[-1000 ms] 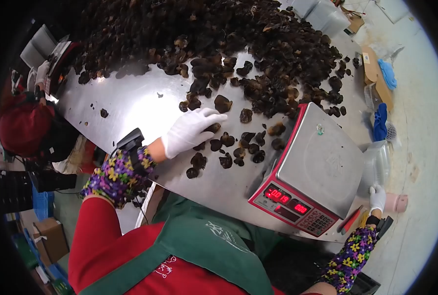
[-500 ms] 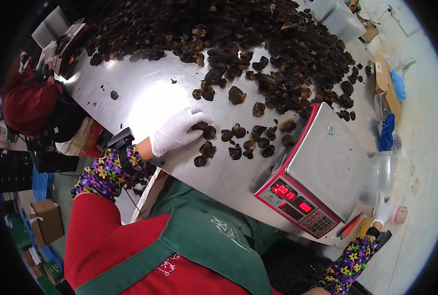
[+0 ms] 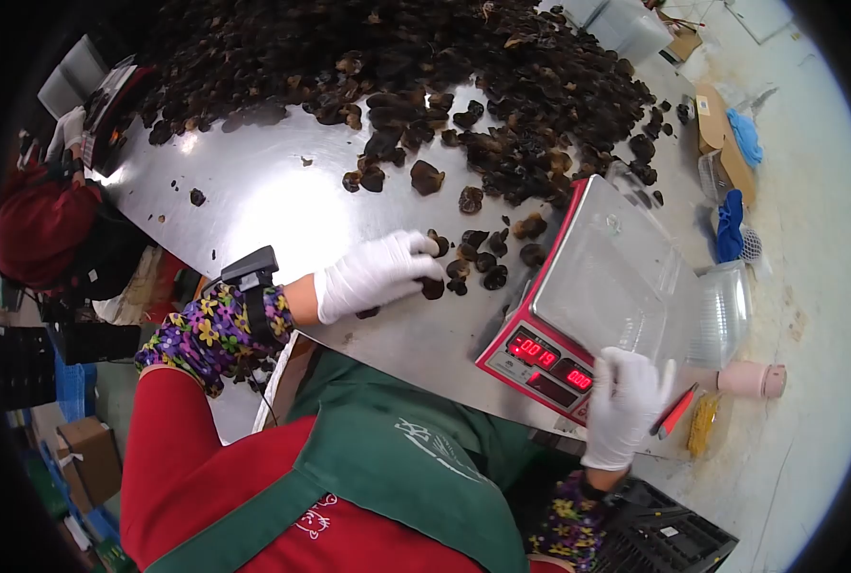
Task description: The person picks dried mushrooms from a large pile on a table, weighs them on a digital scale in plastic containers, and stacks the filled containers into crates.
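Note:
My left hand [image 3: 378, 275], in a white glove, lies low over the metal table [image 3: 330, 339] with its fingers bent and apart. Its fingertips touch dark fungus pieces [image 3: 432, 288]; what lies under the palm is hidden. My right hand [image 3: 624, 406], also gloved, pinches the near edge of a clear plastic container [image 3: 635, 286]. This container rests over the plate of the red scale [image 3: 557, 258], whose lit display partly shows beside my hand. More loose dark pieces [image 3: 495, 277] lie between my left hand and the scale.
A large heap of dark fungus [image 3: 397, 57] covers the far side. Right of the scale are stacked clear containers [image 3: 721, 315], a pink roll [image 3: 752, 380], a red tool [image 3: 675, 413] and yellow ties [image 3: 702, 425]. A co-worker in red [image 3: 43, 224] is at the left.
My right hand has come left from the stacked containers to the scale, bringing a clear container. My left hand has moved right over more pieces. The whole view has shifted slightly.

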`<state>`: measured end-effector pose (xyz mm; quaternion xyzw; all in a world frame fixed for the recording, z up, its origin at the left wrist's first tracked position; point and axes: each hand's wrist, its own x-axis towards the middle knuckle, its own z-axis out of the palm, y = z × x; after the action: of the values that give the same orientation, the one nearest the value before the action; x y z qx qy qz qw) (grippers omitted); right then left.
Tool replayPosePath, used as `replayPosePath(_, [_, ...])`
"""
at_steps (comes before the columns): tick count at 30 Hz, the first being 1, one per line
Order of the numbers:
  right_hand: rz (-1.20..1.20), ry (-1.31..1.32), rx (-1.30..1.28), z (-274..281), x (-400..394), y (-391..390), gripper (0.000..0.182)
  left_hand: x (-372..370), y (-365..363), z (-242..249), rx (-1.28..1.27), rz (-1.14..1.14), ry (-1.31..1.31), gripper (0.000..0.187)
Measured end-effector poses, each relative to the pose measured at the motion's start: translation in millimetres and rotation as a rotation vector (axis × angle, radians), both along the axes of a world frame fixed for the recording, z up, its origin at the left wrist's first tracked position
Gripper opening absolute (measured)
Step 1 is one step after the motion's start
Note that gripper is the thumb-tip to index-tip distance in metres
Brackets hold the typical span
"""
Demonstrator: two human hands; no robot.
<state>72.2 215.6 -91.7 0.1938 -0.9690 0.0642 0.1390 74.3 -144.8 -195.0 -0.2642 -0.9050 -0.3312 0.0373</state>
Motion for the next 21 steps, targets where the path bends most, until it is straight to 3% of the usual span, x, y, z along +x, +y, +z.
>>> replayPosePath(3, [-0.039, 0.031, -0.020, -21, 14, -13, 0.019, 2, 22, -4, -0.314, -0.058, -0.028, 0.034])
replayPosePath(7, [-0.028, 0.116, -0.072, -34, 21, -8, 0.033, 4, 24, -9, -0.438, -0.037, -0.077, 0.030])
replayPosePath(9, [-0.033, 0.127, -0.078, -35, 23, -9, 0.033, 2, 20, -2, 0.019, -0.027, -0.126, 0.023])
replayPosePath(10, [-0.033, 0.128, -0.066, -35, 23, -9, 0.032, -2, 25, 11, 0.142, 0.091, -0.139, 0.020])
replayPosePath(13, [-0.026, 0.139, -0.052, -36, 23, -9, 0.032, -26, 49, 69, 0.380, 0.159, -0.014, 0.025])
replayPosePath(15, [-0.019, 0.160, -0.058, -36, 21, -11, 0.034, -45, 77, 91, 0.524, 0.037, 0.160, 0.024])
replayPosePath(17, [-0.014, 0.155, -0.050, -36, 20, -12, 0.034, -58, 105, 96, 0.513, -0.080, 0.157, 0.025])
replayPosePath(19, [-0.012, 0.152, -0.039, -34, 19, -11, 0.034, -63, 119, 103, 0.302, -0.210, 0.079, 0.033])
replayPosePath(21, [-0.043, 0.112, -0.030, -32, 19, -8, 0.037, -63, 120, 104, 0.263, -0.204, 0.186, 0.040])
